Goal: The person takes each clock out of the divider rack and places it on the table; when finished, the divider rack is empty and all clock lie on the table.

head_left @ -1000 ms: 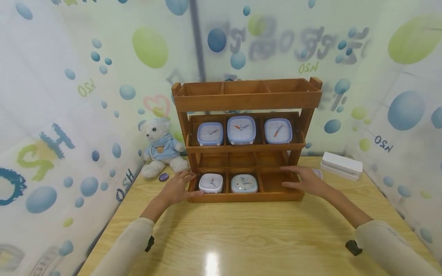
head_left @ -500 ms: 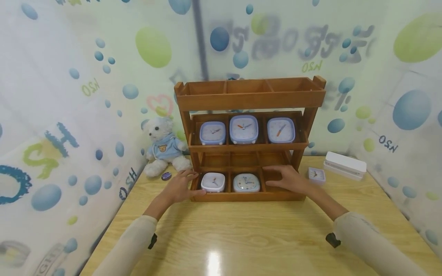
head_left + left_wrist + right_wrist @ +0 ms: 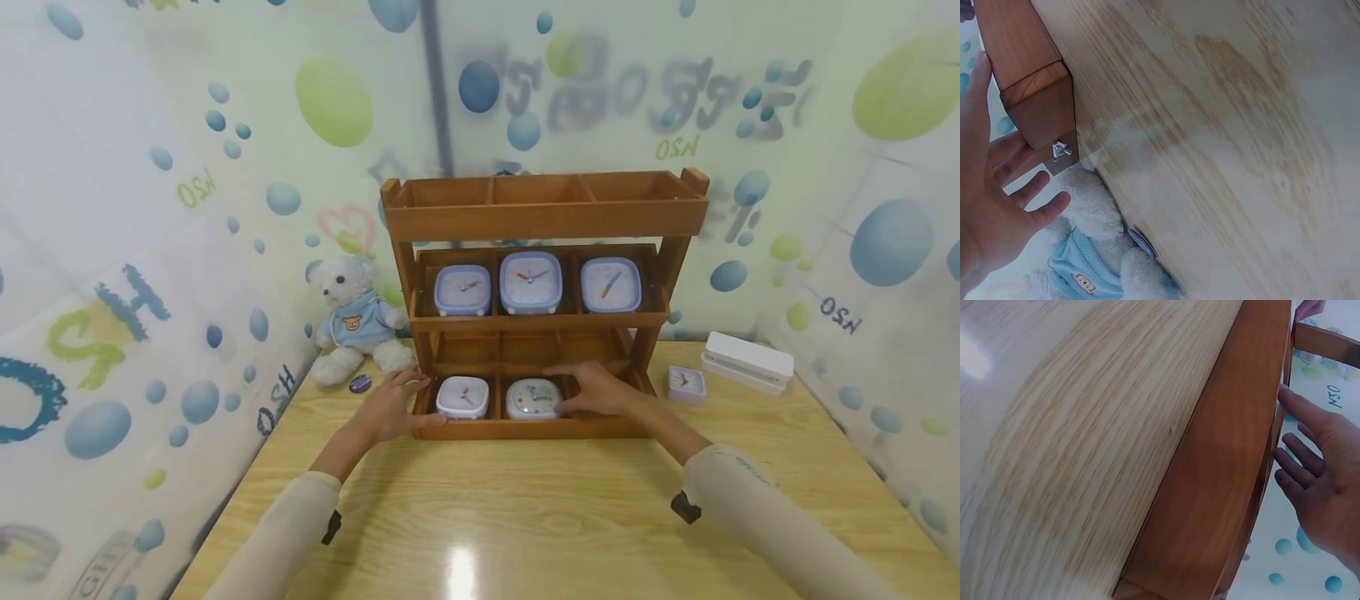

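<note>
A brown wooden three-tier rack (image 3: pixel 540 223) stands on the table. Its bottom tier holds a white alarm clock (image 3: pixel 462 397) at left and a pale green-rimmed alarm clock (image 3: pixel 533 398) in the middle. My left hand (image 3: pixel 390 408) is at the left end of that tier, thumb by the front board, fingers spread beside the end, as the left wrist view shows. Over the right compartment reaches my right hand (image 3: pixel 600 392), its thumb right at the middle clock's right edge and its fingers extended behind that edge. Both hands have fingers mostly straight.
Three blue-rimmed clocks, one a larger middle clock (image 3: pixel 530 283), fill the middle tier. A white teddy bear (image 3: pixel 356 321) in blue and a dark round badge (image 3: pixel 360 383) are at left. To the right are a small lilac clock (image 3: pixel 686 384) and a white box (image 3: pixel 747 362).
My right hand has moved left, from the right end of the bottom tier across its right compartment to the middle clock. The small lilac clock came into fuller view. My left hand stays put.
</note>
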A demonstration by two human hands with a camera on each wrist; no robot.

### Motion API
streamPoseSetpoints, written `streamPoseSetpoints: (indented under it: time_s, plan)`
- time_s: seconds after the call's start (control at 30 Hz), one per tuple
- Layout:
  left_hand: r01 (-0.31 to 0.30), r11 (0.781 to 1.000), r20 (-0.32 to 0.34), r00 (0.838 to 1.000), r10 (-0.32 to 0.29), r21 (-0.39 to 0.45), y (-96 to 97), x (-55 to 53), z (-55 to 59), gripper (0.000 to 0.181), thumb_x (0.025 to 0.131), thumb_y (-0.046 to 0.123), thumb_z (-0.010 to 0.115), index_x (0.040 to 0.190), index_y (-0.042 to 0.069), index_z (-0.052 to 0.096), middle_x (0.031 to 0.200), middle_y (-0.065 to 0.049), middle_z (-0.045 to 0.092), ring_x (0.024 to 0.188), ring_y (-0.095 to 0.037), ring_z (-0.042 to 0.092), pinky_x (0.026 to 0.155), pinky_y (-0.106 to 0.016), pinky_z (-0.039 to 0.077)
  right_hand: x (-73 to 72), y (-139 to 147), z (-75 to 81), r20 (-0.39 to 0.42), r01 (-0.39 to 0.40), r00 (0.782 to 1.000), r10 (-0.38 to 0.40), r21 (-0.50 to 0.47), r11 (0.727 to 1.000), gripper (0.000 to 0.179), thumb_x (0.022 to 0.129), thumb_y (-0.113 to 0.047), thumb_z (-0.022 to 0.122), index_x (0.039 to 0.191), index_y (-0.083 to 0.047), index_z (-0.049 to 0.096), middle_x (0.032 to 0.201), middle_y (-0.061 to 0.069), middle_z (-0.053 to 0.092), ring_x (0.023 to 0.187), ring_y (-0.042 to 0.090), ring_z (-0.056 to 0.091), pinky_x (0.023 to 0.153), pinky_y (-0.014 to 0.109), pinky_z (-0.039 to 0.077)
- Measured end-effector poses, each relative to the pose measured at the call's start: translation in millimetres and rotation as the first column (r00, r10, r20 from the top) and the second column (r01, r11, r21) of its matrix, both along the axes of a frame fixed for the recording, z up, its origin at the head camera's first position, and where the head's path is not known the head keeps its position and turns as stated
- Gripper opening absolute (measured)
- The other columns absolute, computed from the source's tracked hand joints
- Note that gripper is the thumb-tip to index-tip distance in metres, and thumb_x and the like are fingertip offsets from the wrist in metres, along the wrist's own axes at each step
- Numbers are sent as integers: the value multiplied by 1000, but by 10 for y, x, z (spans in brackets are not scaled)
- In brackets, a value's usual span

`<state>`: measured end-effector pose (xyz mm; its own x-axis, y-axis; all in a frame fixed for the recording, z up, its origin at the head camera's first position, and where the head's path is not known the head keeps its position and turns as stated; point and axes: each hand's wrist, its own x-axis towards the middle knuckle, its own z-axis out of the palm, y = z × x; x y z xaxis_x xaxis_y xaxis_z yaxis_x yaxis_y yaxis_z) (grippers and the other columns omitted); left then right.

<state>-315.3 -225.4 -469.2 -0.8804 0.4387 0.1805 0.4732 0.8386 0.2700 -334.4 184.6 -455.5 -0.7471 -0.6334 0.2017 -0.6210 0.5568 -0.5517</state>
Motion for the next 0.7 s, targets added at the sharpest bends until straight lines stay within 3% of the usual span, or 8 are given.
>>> streamPoseSetpoints:
  time_s: [0.23,0.43,0.7]
  plan:
    - [3,1000,-3,1000,-3,4,6,5,-1,95,81,71,76,143,1,62,149,-16,54,142,-43,44,112,-57,42,-30,-133,-22,18,-59,998,58,43,997,66,81,-16,91,138,5,63,136,22,65,125,42,60,103,55,50]
    - [10,1000,-7,1000,-10,10,9,-2,-10,95,81,71,76,143,0,62,148,-16,55,142,-43,44,113,-57,41,-53,-196,-21,63,-67,996,63,51,996,64,84,-13,88,140,6,61,138,23,63,124,40,60,102,53,51]
    - [6,1000,-8,1000,-6,16,-2,-7,-18,95,81,72,75,143,1,62,149,-16,55,142,-42,44,113,-57,41,-116,-261,-61,33,-103,994,100,88,991,74,83,-19,90,143,9,57,143,25,59,130,41,57,106,54,48]
